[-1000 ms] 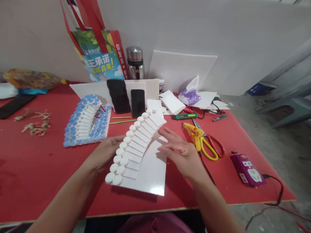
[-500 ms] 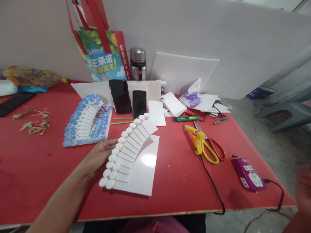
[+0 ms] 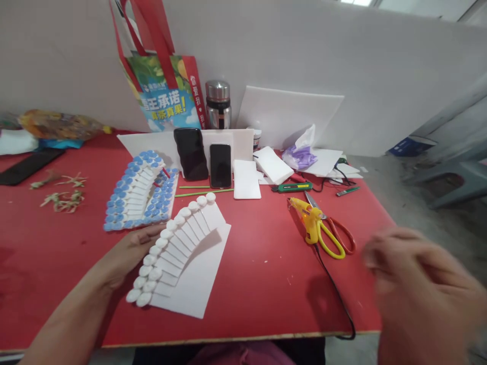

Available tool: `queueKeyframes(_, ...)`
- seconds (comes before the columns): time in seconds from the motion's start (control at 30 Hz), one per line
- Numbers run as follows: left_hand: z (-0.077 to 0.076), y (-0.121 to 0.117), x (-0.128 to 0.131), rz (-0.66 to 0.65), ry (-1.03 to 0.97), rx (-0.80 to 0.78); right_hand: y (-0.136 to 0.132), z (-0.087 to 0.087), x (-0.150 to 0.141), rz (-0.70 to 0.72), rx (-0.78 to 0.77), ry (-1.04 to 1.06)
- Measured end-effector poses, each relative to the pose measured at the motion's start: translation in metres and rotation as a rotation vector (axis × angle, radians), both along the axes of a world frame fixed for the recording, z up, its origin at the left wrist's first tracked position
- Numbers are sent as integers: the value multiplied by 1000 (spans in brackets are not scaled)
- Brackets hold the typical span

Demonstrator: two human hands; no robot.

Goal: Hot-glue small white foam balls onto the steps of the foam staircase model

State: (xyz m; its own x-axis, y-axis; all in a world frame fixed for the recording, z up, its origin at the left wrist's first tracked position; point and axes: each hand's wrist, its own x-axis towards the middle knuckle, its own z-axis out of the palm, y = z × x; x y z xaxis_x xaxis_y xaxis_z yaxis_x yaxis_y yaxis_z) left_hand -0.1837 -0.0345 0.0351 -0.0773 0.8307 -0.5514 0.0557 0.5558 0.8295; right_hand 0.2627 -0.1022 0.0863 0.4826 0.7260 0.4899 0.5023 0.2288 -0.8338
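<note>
My left hand point(image 3: 133, 248) is closed on the left edge of a white model staircase point(image 3: 181, 247), a curved run of steps fixed on a white card base point(image 3: 201, 281). White round discs point(image 3: 167, 233) line its outer edge, with a second row at the lower end. My right hand point(image 3: 416, 284), blurred by motion, is over the table's right side; its fingers look curled together, and anything between them is hidden. Beyond my left hand stands a similar staircase model point(image 3: 133, 190) covered in blue discs.
A yellow glue gun point(image 3: 310, 218) with a black cord lies by scissors point(image 3: 344, 238). Behind them is a green cutter point(image 3: 292, 187). Two phones point(image 3: 191, 154) lean against a white board, near a steel flask point(image 3: 218, 104) and a bag point(image 3: 167, 96). Dried stalks point(image 3: 68, 200) lie left.
My right hand has come in from the right edge over the table. The white staircase in my left hand has shifted left and turned slightly.
</note>
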Motion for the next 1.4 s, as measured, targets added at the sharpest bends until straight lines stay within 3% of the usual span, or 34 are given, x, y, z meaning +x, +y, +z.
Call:
queueKeyframes(0.07, -3, 1, -3, 0, -4, 1, 11, -6, -39, 221, -120, -43)
queueKeyframes(0.17, -5, 3, 4, 65, -24, 20, 15, -24, -74, 579, -445, -36)
queueKeyframes(0.27, -1, 11, 19, 142, -28, 91, 15, -46, -92, 708, -626, 107)
queueKeyframes(0.37, 7, 23, 31, 156, -10, 153, 18, -63, -105, 714, -733, 282)
queueKeyframes(0.53, 9, 38, 33, 151, 29, 152, 26, -78, -120, 753, -764, 430)
queueKeyframes(0.8, -4, 47, 36, 134, 96, 156, 40, -80, -136, 843, -805, 562)
queueKeyframes(1.17, 2, 33, 24, 168, 77, 134, 41, -80, -137, 763, -868, 575)
queueKeyframes(1.4, 13, 51, 13, 238, 205, 247, 42, -89, -137, 784, -890, 617)
